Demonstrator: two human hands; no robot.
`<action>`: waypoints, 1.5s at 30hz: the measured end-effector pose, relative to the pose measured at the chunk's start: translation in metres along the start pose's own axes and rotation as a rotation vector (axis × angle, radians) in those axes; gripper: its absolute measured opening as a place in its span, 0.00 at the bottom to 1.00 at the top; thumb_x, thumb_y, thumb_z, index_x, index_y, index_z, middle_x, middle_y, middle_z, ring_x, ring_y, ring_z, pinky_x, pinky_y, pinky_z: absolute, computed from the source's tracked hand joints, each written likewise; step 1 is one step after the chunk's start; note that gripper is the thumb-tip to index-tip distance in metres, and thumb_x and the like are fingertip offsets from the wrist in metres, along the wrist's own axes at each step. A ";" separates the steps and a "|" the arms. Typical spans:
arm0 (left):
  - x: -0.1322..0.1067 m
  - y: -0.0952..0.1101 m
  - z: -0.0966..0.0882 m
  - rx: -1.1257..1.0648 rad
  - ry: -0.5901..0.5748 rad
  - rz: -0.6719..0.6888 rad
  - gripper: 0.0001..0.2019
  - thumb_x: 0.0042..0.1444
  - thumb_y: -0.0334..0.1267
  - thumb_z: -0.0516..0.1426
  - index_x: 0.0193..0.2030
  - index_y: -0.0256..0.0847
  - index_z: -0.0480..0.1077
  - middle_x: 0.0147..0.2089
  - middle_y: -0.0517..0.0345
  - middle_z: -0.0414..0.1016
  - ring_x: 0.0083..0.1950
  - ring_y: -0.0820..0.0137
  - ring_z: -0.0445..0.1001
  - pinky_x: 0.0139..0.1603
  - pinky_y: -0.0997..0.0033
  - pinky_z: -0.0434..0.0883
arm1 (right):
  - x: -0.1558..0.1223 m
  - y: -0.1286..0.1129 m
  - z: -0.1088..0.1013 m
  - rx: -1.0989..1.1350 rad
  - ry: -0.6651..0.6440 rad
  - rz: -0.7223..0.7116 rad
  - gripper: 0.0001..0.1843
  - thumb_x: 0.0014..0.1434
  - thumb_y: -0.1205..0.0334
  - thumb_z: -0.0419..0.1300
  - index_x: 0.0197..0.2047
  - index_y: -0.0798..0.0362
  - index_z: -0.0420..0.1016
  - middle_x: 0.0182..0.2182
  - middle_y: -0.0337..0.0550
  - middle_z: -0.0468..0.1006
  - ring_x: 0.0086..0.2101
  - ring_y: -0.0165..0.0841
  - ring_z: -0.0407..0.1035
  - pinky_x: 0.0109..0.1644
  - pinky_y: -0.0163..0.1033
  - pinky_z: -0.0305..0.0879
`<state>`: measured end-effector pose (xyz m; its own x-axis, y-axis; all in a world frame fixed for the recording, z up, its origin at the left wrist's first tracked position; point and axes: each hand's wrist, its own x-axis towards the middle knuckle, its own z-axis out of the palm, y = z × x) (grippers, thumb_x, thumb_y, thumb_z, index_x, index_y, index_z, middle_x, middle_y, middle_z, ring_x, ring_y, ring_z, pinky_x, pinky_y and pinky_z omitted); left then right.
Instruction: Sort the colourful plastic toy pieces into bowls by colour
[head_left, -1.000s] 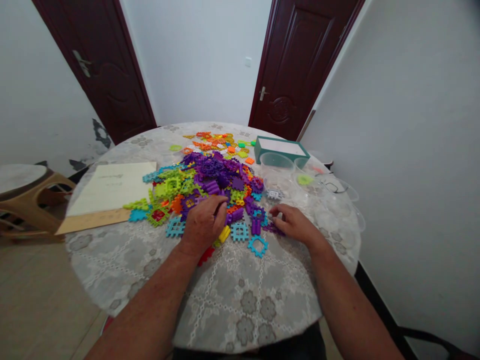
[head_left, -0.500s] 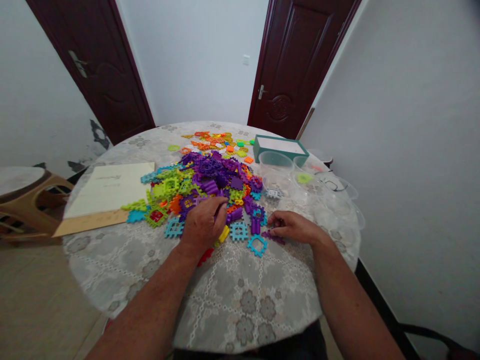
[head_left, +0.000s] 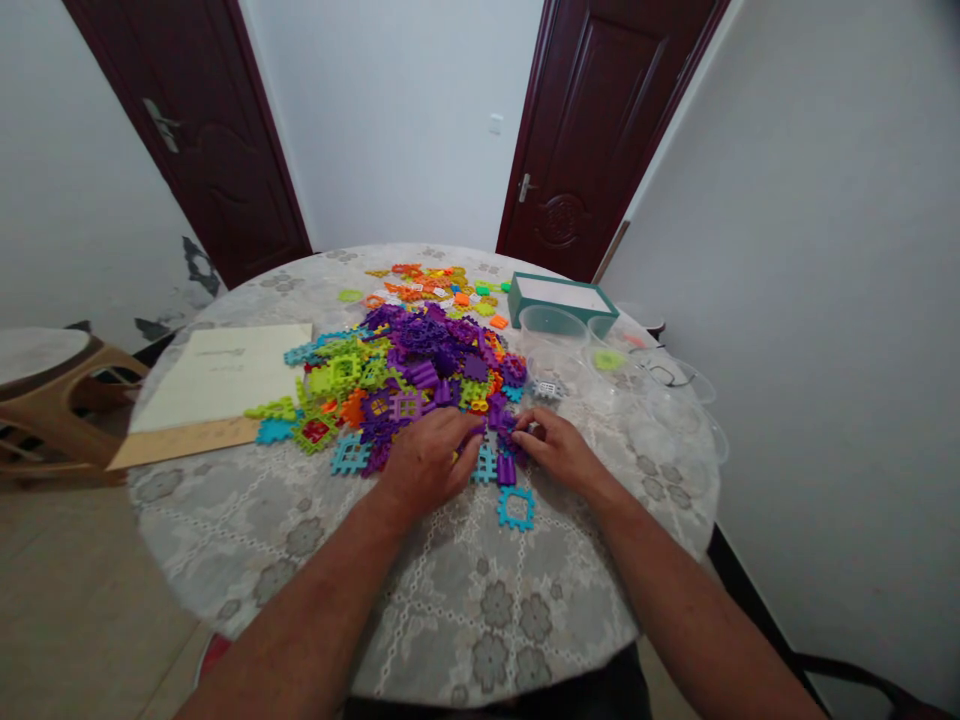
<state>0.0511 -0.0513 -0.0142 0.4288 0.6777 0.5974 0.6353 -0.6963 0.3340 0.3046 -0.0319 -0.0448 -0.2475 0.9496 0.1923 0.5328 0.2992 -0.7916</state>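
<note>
A heap of coloured plastic interlocking pieces (head_left: 420,365), mostly purple, green and orange, lies in the middle of the round table (head_left: 480,600). My left hand (head_left: 431,460) rests at the heap's near edge, fingers stretched flat over purple pieces and pointing right. My right hand (head_left: 559,450) is close beside it, fingertips pinched on a purple piece (head_left: 516,437). A blue grid piece (head_left: 486,465) and upright purple pieces (head_left: 506,468) sit between the hands. A blue square frame piece (head_left: 516,508) lies just in front of them.
A smaller orange and green scatter (head_left: 431,285) lies at the back. A teal box (head_left: 562,297) and clear plastic tubs (head_left: 555,330) stand at the right. A cream booklet (head_left: 225,370) lies on the left. A stool (head_left: 52,400) stands beside the table.
My right hand has moved left and up from the table's right side to the heap's edge. My left hand has shifted right and opened out flat. The two hands now nearly meet.
</note>
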 end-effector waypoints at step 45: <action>-0.002 0.005 0.034 0.310 -0.091 0.095 0.08 0.69 0.37 0.57 0.38 0.44 0.75 0.38 0.55 0.76 0.42 0.62 0.70 0.44 0.59 0.62 | -0.006 -0.024 0.010 -0.131 -0.030 -0.288 0.17 0.61 0.63 0.67 0.54 0.51 0.77 0.46 0.46 0.80 0.46 0.39 0.74 0.53 0.43 0.67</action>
<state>0.0755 -0.0482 -0.0379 0.5420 0.6413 0.5430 0.7491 -0.6616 0.0338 0.2849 -0.0452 -0.0332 -0.4260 0.8217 0.3786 0.5368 0.5664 -0.6253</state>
